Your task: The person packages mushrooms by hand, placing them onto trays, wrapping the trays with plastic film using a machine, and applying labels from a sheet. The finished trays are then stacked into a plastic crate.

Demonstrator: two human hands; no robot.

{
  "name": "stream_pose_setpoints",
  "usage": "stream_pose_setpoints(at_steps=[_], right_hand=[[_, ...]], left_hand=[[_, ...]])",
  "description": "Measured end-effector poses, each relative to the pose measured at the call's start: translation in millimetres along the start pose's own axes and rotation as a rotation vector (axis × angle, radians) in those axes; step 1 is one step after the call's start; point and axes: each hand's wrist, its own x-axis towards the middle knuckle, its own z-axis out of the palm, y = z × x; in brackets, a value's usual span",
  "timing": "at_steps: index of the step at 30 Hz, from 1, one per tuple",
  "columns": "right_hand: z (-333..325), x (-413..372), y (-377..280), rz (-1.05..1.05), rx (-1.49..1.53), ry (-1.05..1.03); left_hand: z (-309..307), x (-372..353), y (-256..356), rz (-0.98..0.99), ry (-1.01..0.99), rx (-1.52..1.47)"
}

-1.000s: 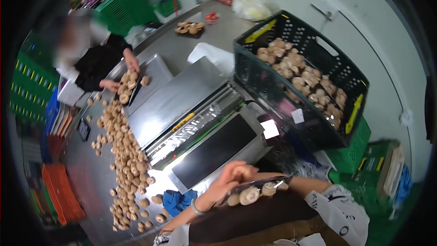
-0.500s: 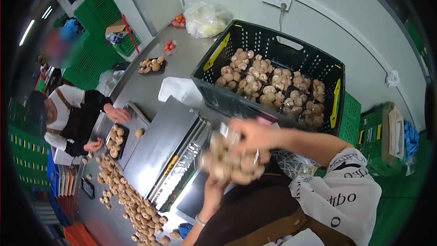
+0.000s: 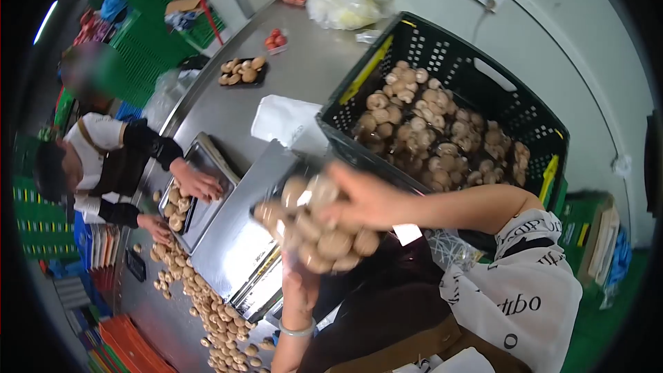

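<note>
A film-wrapped tray of mushrooms (image 3: pixel 324 231) is held up between my two hands over the metal wrapping machine (image 3: pixel 238 235). My right hand (image 3: pixel 366 197), blurred, grips its upper side. From below, my left hand (image 3: pixel 300 290), with a bracelet at the wrist, supports the tray; its fingers are mostly hidden behind the pack. Beyond the pack stands a dark green crate (image 3: pixel 442 48) containing several wrapped trays of mushrooms (image 3: pixel 442 114). Many loose mushrooms (image 3: pixel 207 311) lie on the metal table, left of the machine.
Across the table a co-worker (image 3: pixel 103 166) has both hands by another mushroom tray (image 3: pixel 177 207). Farther back are a small mushroom tray (image 3: pixel 242 70), a tomato punnet (image 3: pixel 275 41) and a clear plastic bag (image 3: pixel 345 0). Green crates (image 3: pixel 152 48) are stacked behind.
The tray of mushrooms has moved left and up in view, still in both my hands. The view has shifted. The co-worker's hands have come nearer to their tray.
</note>
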Motion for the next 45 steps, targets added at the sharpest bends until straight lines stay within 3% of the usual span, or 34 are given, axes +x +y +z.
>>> stream_pose_setpoints(at_steps=[2,3,4,5,7,9,12,13,14,15,16,17,18,21,22,24,25,26,29,32,35,39,42,45], right_hand=[[16.0,12.7,-9.9,-0.091,0.035,-0.313],[8.6,32.9,-14.5,-0.047,-0.190,-0.466],[-3.2,52.3,-19.9,-0.211,-0.247,-0.375],[-21.5,78.1,-33.8,-0.160,-0.236,-0.373],[-43.7,147.6,-18.7,-0.156,-0.256,-0.264],[-55.7,219.6,16.1,-0.339,-0.694,-0.215],[-36.9,296.2,73.1,-0.447,-1.137,-0.415],[-27.4,317.5,83.8,-0.456,-1.176,-0.512],[-21.0,352.3,135.2,-0.526,-1.110,-0.549],[-0.9,351.3,107.7,-0.371,-1.159,-0.616],[12.9,375.2,125.4,-0.268,-1.229,-0.694],[3.9,408.9,188.7,-0.409,-1.213,-0.619],[1.1,439.1,227.8,-0.422,-1.256,-0.644],[15.0,479.0,276.8,-0.281,-1.196,-0.625],[20.1,484.6,287.6,-0.342,-1.194,-0.612],[16.7,482.4,300.9,-0.352,-1.187,-0.590],[15.5,482.2,305.0,-0.321,-1.186,-0.598],[19.8,481.9,295.7,-0.294,-1.187,-0.604],[26.3,464.3,243.6,-0.008,-1.120,-0.838],[25.5,453.7,185.9,-0.057,-1.411,-0.827],[-31.4,494.9,198.6,-0.412,-1.144,-0.454],[-98.8,508.0,144.0,-0.879,-0.855,-0.238],[-17.1,309.4,-55.3,-0.735,-1.148,0.079],[-16.5,221.8,-106.6,-0.780,-0.859,0.167]], left_hand=[[-23.9,-0.5,7.0,-0.034,0.164,0.013],[-34.6,1.5,11.8,-0.002,0.196,0.037],[-48.1,1.7,17.5,0.031,0.234,0.060],[-69.0,-3.5,25.7,0.045,0.274,0.070],[-100.9,-13.4,58.4,-0.077,0.172,0.255],[-104.2,-21.8,87.3,-0.341,0.089,0.567],[-92.7,-19.2,81.7,-0.545,-0.186,1.144],[-97.5,-25.8,67.0,-0.489,-0.217,1.188],[-107.6,-34.0,46.3,-0.442,-0.219,1.226],[-118.5,-43.5,26.0,-0.438,-0.189,1.196],[-124.5,-53.1,10.6,-0.438,-0.159,1.160],[-125.3,-60.7,7.4,-0.414,-0.114,1.169],[-127.1,-68.0,3.1,-0.404,-0.084,1.177],[-142.7,-70.2,-38.7,-0.378,0.105,1.336],[-146.2,-71.3,-45.7,-0.371,0.135,1.395],[-144.8,-81.4,-62.6,0.083,0.322,1.586],[-140.1,-81.3,-65.7,0.023,0.392,1.652],[-133.2,-84.1,-70.0,0.112,0.500,1.768],[-115.0,-99.1,-73.8,0.187,0.587,1.751],[-112.6,-107.4,-92.5,0.360,0.647,1.736],[-118.2,-108.1,-96.0,0.471,0.678,1.634],[-116.9,-109.6,-94.5,0.533,0.670,1.608],[-116.2,-112.7,-87.1,0.761,0.723,1.638],[-119.7,-116.1,-67.2,0.661,0.696,1.403]])
